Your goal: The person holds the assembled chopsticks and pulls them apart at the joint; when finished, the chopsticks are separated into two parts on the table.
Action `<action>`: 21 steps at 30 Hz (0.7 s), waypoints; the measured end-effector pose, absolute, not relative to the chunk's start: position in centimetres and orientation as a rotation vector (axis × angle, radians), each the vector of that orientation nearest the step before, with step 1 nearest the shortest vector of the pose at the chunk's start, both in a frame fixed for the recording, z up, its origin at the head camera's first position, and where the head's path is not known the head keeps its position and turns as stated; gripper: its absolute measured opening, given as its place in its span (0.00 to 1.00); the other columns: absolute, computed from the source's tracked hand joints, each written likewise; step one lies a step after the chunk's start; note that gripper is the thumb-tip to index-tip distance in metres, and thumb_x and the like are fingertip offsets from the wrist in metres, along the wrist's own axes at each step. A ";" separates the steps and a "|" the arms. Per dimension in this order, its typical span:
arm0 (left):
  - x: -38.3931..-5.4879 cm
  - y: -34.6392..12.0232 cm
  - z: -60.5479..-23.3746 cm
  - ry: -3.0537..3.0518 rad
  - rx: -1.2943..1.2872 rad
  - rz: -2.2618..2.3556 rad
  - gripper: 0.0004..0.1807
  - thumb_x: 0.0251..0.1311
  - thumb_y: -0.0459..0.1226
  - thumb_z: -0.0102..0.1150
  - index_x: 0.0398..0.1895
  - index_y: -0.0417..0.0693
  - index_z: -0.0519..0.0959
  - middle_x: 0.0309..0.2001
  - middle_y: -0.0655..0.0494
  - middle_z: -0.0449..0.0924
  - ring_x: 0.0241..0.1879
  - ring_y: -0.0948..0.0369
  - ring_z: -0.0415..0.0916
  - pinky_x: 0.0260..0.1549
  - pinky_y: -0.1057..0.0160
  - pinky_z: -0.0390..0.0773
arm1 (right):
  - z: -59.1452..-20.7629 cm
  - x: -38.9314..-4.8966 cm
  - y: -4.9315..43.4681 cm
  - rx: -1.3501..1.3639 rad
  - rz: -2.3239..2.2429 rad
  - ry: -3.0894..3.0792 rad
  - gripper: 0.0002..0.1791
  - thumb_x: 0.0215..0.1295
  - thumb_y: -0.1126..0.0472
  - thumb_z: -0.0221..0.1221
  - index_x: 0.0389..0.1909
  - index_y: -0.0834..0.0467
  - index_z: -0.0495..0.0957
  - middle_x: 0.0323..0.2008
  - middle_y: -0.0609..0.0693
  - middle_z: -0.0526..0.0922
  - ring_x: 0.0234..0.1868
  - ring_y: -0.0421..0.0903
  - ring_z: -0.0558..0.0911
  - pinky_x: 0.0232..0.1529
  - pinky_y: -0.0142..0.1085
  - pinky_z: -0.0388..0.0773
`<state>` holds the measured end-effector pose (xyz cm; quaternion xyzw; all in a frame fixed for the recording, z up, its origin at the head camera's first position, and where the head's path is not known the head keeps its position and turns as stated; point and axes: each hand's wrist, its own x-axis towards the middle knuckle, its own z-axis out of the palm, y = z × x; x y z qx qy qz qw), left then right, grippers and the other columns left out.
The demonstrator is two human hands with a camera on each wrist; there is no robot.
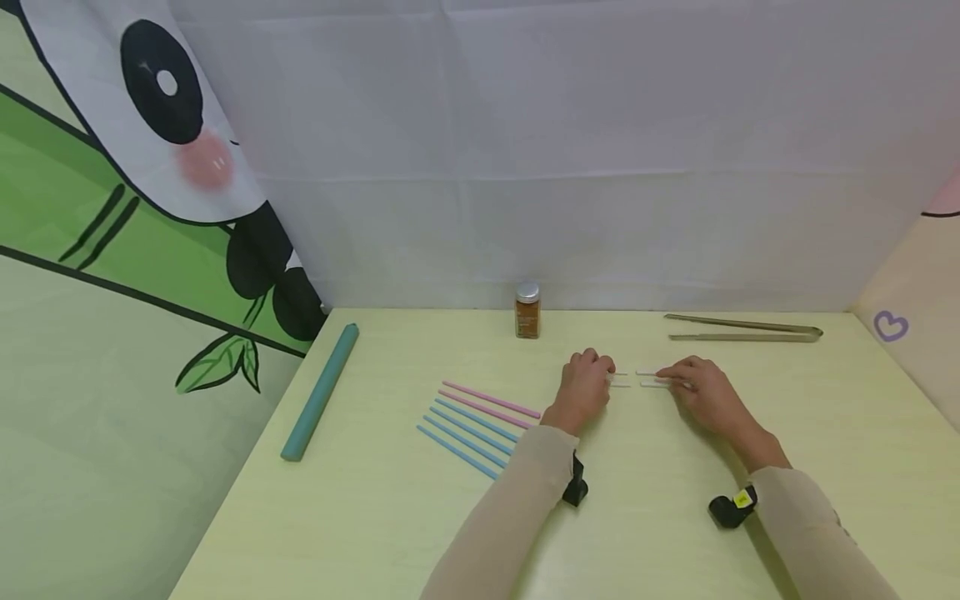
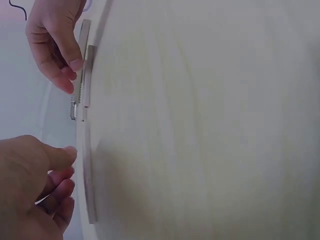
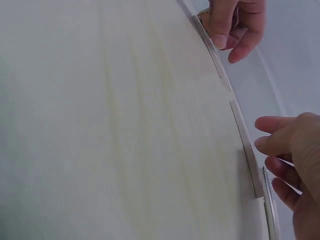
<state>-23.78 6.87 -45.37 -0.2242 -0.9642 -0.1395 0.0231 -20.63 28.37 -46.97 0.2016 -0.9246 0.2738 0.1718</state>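
Both hands work over several short white sticks near the far side of the table, in the head view. My left hand [image 1: 585, 387] has its fingertips at the left pair of white sticks [image 1: 621, 386]. Facing it, my right hand [image 1: 701, 392] brings thumb and index finger close together at the right pair of white sticks [image 1: 647, 372]. In the left wrist view one white stick [image 2: 89, 175] lies just beyond my curled fingers. A white stick [image 3: 247, 150] also lies beside my right fingertips in the right wrist view. I cannot tell whether either hand pinches a stick.
Pink sticks [image 1: 487, 397] and blue sticks [image 1: 468, 433] lie in a slanted row left of my left arm. A spice jar [image 1: 528, 312] stands at the back edge. Metal tongs [image 1: 750, 332] lie back right, and a green rod [image 1: 321, 392] lies along the left edge.
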 end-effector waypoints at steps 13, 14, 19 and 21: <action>-23.9 2.7 -41.5 -3.008 -0.817 -0.636 0.09 0.67 0.42 0.55 0.41 0.49 0.82 0.35 0.59 0.75 0.34 0.65 0.69 0.36 0.71 0.70 | -44.7 -20.5 24.7 0.620 0.842 -2.561 0.13 0.58 0.75 0.61 0.42 0.61 0.83 0.41 0.56 0.80 0.41 0.53 0.78 0.37 0.47 0.75; -23.9 2.1 -41.5 -3.004 -0.822 -0.646 0.09 0.67 0.41 0.54 0.40 0.49 0.82 0.35 0.59 0.75 0.34 0.65 0.69 0.36 0.71 0.70 | -44.8 -20.4 24.4 0.618 0.858 -2.570 0.12 0.59 0.74 0.60 0.43 0.61 0.82 0.42 0.55 0.80 0.40 0.53 0.78 0.38 0.47 0.75; -23.7 -1.8 -41.9 -2.965 -0.842 -0.735 0.08 0.68 0.39 0.54 0.37 0.47 0.81 0.34 0.57 0.75 0.33 0.64 0.68 0.36 0.70 0.70 | -45.3 -20.0 22.5 0.652 0.934 -2.582 0.13 0.59 0.74 0.60 0.44 0.61 0.81 0.42 0.54 0.79 0.41 0.53 0.79 0.41 0.49 0.76; -23.6 -3.6 -42.1 -2.957 -0.817 -0.780 0.09 0.68 0.39 0.53 0.38 0.45 0.81 0.34 0.57 0.75 0.34 0.64 0.68 0.36 0.69 0.71 | -45.5 -19.9 21.8 0.678 0.950 -2.588 0.14 0.59 0.74 0.60 0.45 0.61 0.81 0.43 0.54 0.79 0.42 0.53 0.79 0.42 0.48 0.77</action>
